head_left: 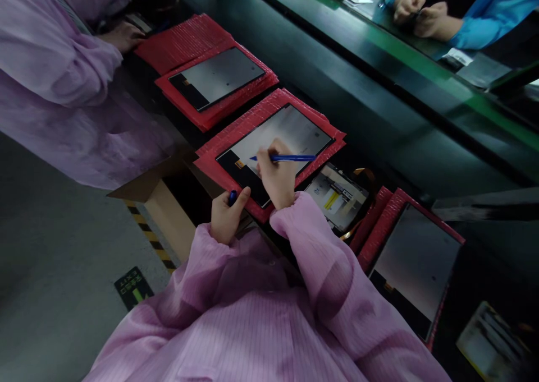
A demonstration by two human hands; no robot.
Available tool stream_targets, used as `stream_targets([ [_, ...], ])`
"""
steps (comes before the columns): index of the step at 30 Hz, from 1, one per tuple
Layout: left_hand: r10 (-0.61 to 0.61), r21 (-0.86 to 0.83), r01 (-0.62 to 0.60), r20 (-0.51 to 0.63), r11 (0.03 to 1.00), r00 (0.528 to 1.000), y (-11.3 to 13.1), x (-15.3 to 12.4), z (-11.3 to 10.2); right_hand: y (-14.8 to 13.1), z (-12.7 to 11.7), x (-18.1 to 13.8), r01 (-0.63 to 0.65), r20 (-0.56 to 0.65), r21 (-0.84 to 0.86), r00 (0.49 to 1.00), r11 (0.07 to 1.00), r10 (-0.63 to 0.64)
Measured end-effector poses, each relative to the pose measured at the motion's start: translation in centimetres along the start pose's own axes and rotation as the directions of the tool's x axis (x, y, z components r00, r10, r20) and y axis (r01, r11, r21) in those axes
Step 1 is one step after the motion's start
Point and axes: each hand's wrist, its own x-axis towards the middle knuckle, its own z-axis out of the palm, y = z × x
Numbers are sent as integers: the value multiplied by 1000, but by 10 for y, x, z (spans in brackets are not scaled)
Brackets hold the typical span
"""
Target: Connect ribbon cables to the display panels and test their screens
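A blue pen (295, 158) is gripped in my right hand (278, 174), its tip pointing left above a flat display panel (307, 129). Whether the tip touches the panel I cannot tell. The panel is grey with a black strip and a small orange tab along its near left side. It lies on a stack of red bubble-wrap sleeves (206, 149). At the near edge of that stack, my left hand (229, 213) is closed round a small dark blue pen cap (232, 197), thumb stretched toward the sleeves.
Another panel on red sleeves (223, 76) lies beyond, beside a co-worker's hand (122, 37). To the right are a small device (339, 197) and a further panel (416, 258). An open cardboard box (168, 216) stands below left. Across the bench, a person in blue sleeves (497, 17) works.
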Motion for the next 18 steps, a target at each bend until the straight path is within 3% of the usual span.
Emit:
stream_targets([
  [3,-77,-116,79,19,990,997,4,-1,3,-15,-19,3,-15,-64,122,998,992,23],
  [5,-133,-187,135,26,973,991,9,0,4,-30,-41,4,26,-1,96,1000,995,-26],
  [8,-169,-250,171,30,953,985,19,3,3,-48,-77,4,184,257,-72,953,980,-160],
  [10,-154,-244,159,43,957,987,28,7,-1,-52,-96,2,331,490,-189,848,924,-203],
  [12,-91,-155,100,60,983,994,37,12,-7,-49,-105,-2,447,640,-306,750,840,-166],
  [13,-46,-72,51,70,996,996,42,13,-11,-45,-105,-4,485,673,-365,728,794,-135],
  [18,144,367,-173,106,914,984,55,15,-19,-37,-90,-9,594,692,-497,711,633,-123],
])
